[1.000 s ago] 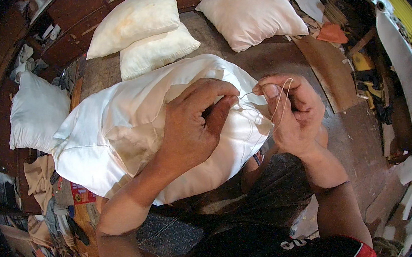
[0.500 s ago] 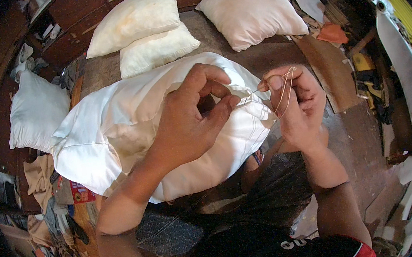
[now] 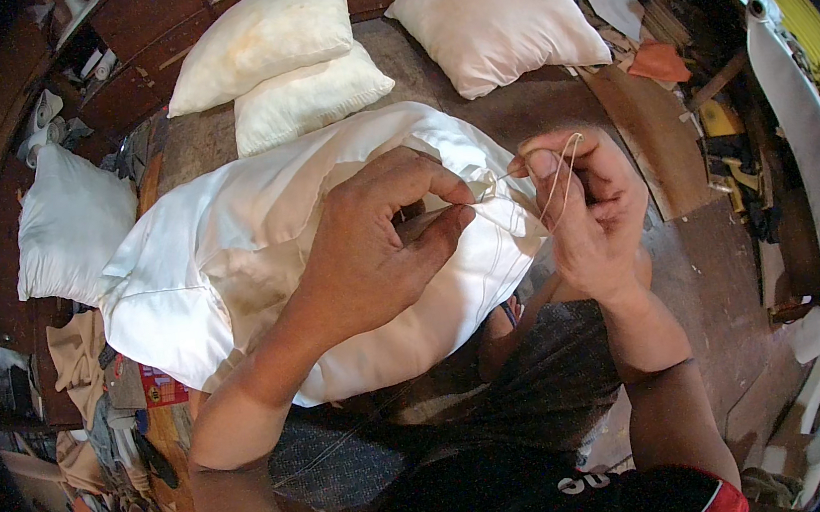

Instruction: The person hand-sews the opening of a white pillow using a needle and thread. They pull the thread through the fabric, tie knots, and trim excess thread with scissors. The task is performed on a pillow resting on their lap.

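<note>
A large white pillow (image 3: pixel 259 242) lies across my lap, its open seam end toward the right. My left hand (image 3: pixel 369 250) rests on top of it and pinches the fabric edge at the seam between thumb and fingers. My right hand (image 3: pixel 590 207) is just right of the seam and holds a loop of pale thread (image 3: pixel 561 175) that runs from the fabric up over its fingers. A needle is too small to make out.
Two cream pillows (image 3: pixel 279 60) lie stacked behind, another white pillow (image 3: pixel 499 12) at the back right and a pale one (image 3: pixel 67 222) at left. Cloth scraps and clutter (image 3: pixel 96 409) pile at the lower left. Wooden boards and tools (image 3: pixel 705 115) sit to the right.
My left hand has shifted its pinch along the seam edge. My right hand has drawn the thread loop slightly up and to the right.
</note>
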The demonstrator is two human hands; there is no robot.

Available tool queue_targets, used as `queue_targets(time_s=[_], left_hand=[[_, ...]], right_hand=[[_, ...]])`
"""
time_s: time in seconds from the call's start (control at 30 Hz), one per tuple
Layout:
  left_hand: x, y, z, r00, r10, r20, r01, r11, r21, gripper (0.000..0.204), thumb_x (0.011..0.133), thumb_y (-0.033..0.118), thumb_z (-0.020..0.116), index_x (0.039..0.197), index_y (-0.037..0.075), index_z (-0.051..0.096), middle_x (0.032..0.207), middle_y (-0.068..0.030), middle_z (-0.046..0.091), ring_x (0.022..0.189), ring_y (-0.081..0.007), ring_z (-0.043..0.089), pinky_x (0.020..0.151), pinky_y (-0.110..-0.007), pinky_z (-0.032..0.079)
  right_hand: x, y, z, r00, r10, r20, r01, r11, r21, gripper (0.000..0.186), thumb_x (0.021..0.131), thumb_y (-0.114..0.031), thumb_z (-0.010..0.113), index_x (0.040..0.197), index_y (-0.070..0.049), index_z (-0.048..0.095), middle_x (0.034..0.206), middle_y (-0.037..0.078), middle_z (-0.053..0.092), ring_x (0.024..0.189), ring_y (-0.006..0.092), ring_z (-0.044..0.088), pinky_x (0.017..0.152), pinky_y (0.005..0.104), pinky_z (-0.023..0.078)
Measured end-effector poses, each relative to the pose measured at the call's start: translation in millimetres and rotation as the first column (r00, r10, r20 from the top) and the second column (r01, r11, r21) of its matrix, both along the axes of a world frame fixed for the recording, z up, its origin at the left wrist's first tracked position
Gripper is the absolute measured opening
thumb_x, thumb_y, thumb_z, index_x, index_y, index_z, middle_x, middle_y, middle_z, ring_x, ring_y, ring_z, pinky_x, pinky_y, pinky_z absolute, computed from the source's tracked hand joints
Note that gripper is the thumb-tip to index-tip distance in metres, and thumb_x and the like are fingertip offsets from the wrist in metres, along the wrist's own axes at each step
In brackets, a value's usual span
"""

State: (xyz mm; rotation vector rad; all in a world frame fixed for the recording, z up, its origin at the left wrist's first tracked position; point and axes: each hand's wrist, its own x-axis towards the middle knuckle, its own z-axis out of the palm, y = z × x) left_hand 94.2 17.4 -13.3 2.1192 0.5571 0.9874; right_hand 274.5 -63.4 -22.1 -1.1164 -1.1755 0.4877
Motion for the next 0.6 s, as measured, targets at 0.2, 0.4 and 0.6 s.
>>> queue_targets(time_s=[0.2, 0.4, 0.6], left_hand=[[-0.9, -0.4, 2.4, 1.000, -0.004, 0.013, 0.004, 1.000, 0.007, 0.012, 0.077, 0.001, 0.072, 0.088, 0.003, 0.068, 0.083, -0.0045, 0.059, 0.069, -0.0113, 0.051, 0.061, -0.025, 0.038], [-1.7, -1.7, 4.5, 1.000, -0.005, -0.018, 0.005, 1.000, 0.001, 0.013, 0.079, 0.000, 0.069, 0.091, 0.002, 0.067, 0.089, -0.0083, 0.064, 0.075, -0.0160, 0.061, 0.064, -0.027, 0.047], [-0.5, 0.4, 0.0, 1.000, -0.016, -0.007, 0.016, 0.998, 0.069, 0.010, 0.082, 0.000, 0.065, 0.091, 0.002, 0.064, 0.088, -0.0083, 0.062, 0.070, -0.0151, 0.058, 0.060, -0.027, 0.044]], right_hand=[[1.2, 0.0, 0.0, 1.000, 0.001, 0.019, -0.001, 1.000, -0.027, 0.010, 0.092, -0.007, 0.061, 0.096, 0.003, 0.063, 0.084, 0.004, 0.065, 0.078, 0.0063, 0.058, 0.069, 0.0207, 0.046], [-1.4, 0.3, 4.3, 0.997, 0.045, -0.063, -0.048, 0.998, -0.043, 0.012, 0.093, -0.008, 0.061, 0.098, 0.003, 0.063, 0.085, 0.003, 0.064, 0.079, 0.0063, 0.058, 0.070, 0.0203, 0.047], [-2.6, 1.5, 4.6, 0.986, 0.102, -0.130, -0.111, 0.992, -0.062, 0.013, 0.094, -0.008, 0.060, 0.100, 0.004, 0.061, 0.086, 0.002, 0.064, 0.079, 0.0051, 0.057, 0.070, 0.0190, 0.046]])
